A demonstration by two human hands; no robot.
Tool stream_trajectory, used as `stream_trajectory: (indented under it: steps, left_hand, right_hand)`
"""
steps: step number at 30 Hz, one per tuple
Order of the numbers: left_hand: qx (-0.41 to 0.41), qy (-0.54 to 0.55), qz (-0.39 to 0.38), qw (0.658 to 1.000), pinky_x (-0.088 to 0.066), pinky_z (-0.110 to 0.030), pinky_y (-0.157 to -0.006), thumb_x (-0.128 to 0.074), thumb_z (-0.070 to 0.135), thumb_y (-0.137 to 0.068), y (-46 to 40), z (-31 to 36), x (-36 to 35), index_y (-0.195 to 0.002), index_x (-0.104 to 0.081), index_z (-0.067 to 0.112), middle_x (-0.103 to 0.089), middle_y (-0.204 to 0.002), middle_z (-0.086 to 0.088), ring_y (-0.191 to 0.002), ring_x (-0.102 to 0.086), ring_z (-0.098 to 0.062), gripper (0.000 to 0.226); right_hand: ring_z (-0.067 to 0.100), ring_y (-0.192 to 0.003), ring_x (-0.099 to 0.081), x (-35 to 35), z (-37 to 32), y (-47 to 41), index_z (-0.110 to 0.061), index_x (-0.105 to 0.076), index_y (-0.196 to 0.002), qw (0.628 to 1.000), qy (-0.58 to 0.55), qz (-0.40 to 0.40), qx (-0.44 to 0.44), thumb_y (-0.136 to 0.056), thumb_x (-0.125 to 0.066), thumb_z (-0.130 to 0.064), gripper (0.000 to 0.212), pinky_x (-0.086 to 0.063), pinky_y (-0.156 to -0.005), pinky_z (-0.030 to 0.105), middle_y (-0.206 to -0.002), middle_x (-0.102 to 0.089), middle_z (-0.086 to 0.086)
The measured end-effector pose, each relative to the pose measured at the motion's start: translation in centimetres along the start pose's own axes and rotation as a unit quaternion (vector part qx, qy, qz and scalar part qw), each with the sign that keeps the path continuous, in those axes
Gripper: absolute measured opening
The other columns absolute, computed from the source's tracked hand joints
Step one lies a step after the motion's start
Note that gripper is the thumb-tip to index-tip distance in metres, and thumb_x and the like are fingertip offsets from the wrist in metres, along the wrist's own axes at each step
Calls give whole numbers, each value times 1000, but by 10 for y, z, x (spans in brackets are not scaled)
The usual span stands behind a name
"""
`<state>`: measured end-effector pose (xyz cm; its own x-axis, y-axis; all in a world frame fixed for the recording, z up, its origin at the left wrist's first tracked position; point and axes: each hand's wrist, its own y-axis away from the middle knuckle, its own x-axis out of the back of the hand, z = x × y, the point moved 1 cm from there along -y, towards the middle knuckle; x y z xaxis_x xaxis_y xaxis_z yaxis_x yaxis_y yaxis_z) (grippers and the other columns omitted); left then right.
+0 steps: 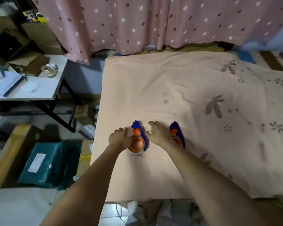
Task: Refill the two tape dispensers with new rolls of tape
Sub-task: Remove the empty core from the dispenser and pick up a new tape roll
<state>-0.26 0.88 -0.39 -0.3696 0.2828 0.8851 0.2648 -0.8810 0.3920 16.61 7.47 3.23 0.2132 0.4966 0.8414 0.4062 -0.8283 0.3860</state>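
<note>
Two blue-and-orange tape dispensers lie side by side on a peach blanket [178,88]. The left dispenser [137,139] shows a clear tape roll around its orange hub. My left hand [119,138] rests against its left side, fingers curled on the roll's edge. The right dispenser [177,135] is partly hidden behind my right hand [158,133]. That hand hovers with fingers spread between the two dispensers and holds nothing that I can see. No loose tape rolls are visible.
The blanket's left edge drops off near a low white table [44,88] with a glass dish and papers. Cardboard boxes and a green parcel [46,163] crowd the floor at left. A pink dotted curtain [137,22] hangs behind the bed.
</note>
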Motion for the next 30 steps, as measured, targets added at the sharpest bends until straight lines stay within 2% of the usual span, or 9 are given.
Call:
stream_trajectory:
  steps: [4,7,10,12,17,22,24,27,30]
  left_hand:
    - [-5,9,6,1000,-44,-40,-87,-53,44,-86,11,5,-32,-134,-40,12,-50,-127,-10,-114,-50,-32,60]
    - [-4,44,17,999,-46,-40,-82,-60,58,-75,14,12,-54,-134,-39,12,-49,-126,-7,-109,-51,-32,78]
    - [-4,82,34,996,-49,-40,-78,-67,62,-67,15,15,-65,-132,-37,11,-47,-128,-6,-108,-50,-32,88]
    - [-3,97,45,994,-48,-38,-72,-70,59,-66,16,15,-68,-134,-35,12,-46,-130,-4,-109,-47,-31,90]
    - [-10,107,36,994,-45,-36,-66,-75,52,-64,18,18,-68,-144,-28,18,-45,-125,-5,-105,-45,-31,99]
    - [-20,79,38,996,-43,-32,-59,-75,56,-61,28,24,-75,-135,-38,22,-49,-118,-3,-100,-47,-29,89]
    - [-17,82,43,996,-42,-31,-59,-75,55,-62,29,24,-76,-131,-41,22,-50,-117,-2,-101,-46,-28,84]
    - [-20,77,40,996,-44,-32,-60,-75,54,-61,27,23,-75,-131,-41,23,-50,-117,0,-101,-46,-27,83]
    - [-28,67,31,997,-44,-32,-61,-76,52,-60,26,22,-74,-134,-38,25,-49,-119,0,-103,-45,-26,87]
  right_hand:
    - [31,-110,-59,-24,0,1,-13,-49,-129,999,-11,-31,-32,-89,-49,-39,47,-52,-84,38,-126,-57,9]
    - [31,-91,-63,-40,0,-1,-11,-56,-112,999,-10,-28,-44,-88,-49,-39,38,-53,-72,38,-113,-63,11]
    - [34,-93,-63,-53,6,-5,-10,-56,-110,998,-8,-43,-39,-89,-50,-34,33,-49,-69,37,-114,-59,11]
    - [33,-89,-63,-60,10,-8,-10,-56,-109,998,-19,-51,-27,-89,-48,-36,33,-53,-72,40,-113,-58,12]
    - [33,-81,-63,-68,9,-6,-8,-57,-99,998,-47,-30,-18,-85,-52,-29,26,-54,-67,41,-99,-61,14]
    - [30,-89,-63,-75,22,4,-13,-58,-106,997,-65,-36,-7,-86,-55,-26,25,-54,-75,40,-106,-61,11]
    - [30,-87,-63,-72,21,4,-12,-58,-106,997,-61,-40,-7,-86,-56,-21,22,-52,-71,37,-105,-63,12]
    - [32,-86,-66,-58,21,0,-7,-57,-106,998,33,-48,-16,-88,-53,-8,18,-50,-64,35,-101,-66,14]
    - [32,-93,-66,-42,25,-5,-7,-56,-116,984,178,-31,4,-90,-48,0,28,-45,-64,34,-108,-66,12]
